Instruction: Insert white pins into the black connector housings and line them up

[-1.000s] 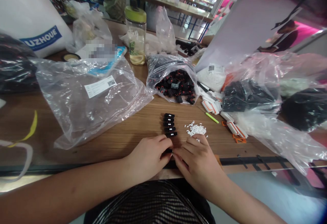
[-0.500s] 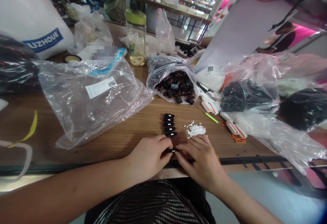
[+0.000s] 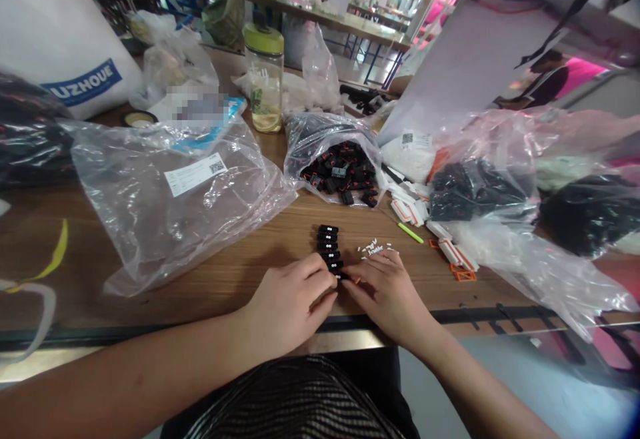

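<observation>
In the head view, a small black connector housing (image 3: pixel 339 277) with white dots lies between my hands at the near end of a row. My left hand (image 3: pixel 293 302) is closed, its fingertips on the left end of this housing. My right hand (image 3: pixel 387 292) pinches the right end, its other fingers bent over the table. Several matching black connector housings (image 3: pixel 328 246), each with two white dots, form the row just beyond. A pile of tiny white plugs (image 3: pixel 373 247) lies past my right hand, which hides part of it.
An open plastic bag (image 3: pixel 345 165) of black and orange connectors stands behind the row. To the left lies a clear plastic bag (image 3: pixel 195 212), with a green-lidded bottle (image 3: pixel 265 79) behind it. A yellow-green stick (image 3: pixel 411 233) and white-orange parts (image 3: pixel 457 252) lie right. The table edge (image 3: pixel 350 340) is near.
Both hands have moved slightly away from me with the connector housing, bringing it against the near end of the row. My right hand now covers more of the white pile.
</observation>
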Demonstrator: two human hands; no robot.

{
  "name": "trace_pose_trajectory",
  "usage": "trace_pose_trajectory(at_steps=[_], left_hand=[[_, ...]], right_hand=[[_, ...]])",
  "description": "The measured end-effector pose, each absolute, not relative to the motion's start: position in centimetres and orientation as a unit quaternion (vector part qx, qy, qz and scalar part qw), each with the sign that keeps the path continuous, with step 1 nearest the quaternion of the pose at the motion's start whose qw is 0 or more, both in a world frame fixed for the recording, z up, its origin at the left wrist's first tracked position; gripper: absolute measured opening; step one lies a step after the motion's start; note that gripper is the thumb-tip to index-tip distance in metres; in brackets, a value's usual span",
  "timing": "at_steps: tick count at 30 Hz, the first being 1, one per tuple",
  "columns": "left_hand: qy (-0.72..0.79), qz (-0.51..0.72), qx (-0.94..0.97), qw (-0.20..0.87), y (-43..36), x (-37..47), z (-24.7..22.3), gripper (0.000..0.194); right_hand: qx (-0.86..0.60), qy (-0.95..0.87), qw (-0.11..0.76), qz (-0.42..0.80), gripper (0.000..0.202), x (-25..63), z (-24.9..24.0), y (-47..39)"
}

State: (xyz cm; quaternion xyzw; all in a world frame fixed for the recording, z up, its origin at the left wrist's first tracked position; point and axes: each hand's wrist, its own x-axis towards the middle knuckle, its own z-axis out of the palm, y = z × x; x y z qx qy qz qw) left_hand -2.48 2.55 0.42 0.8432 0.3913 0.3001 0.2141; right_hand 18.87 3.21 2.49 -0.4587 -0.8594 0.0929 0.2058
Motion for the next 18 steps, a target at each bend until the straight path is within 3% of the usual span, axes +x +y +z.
trace_pose_trajectory(at_steps=[6, 9, 12, 18], left_hand=[[0.378, 0.329, 0.835, 0.225, 2.6, -2.4, 0.6, 0.004], [0.363, 0.35, 0.831, 0.236, 2.6, -2.4, 0.6, 0.005], [0.354, 0.367, 0.828, 0.233, 2.7, -2.3, 0.5, 0.006], [0.348, 0.371, 0.833, 0.217, 3.0, -2.5, 0.6, 0.009]], right_hand=[[-0.507, -0.838, 0.198, 0.043, 0.017, 21.0, 3.1, 5.7], [-0.572, -0.807, 0.15, 0.006, 0.025, 22.1, 3.9, 10.2], [-0.659, -0.75, 0.02, -0.05, 0.031, 22.4, 4.1, 15.0], [-0.668, -0.742, -0.013, -0.061, 0.03, 21.8, 3.7, 17.5]])
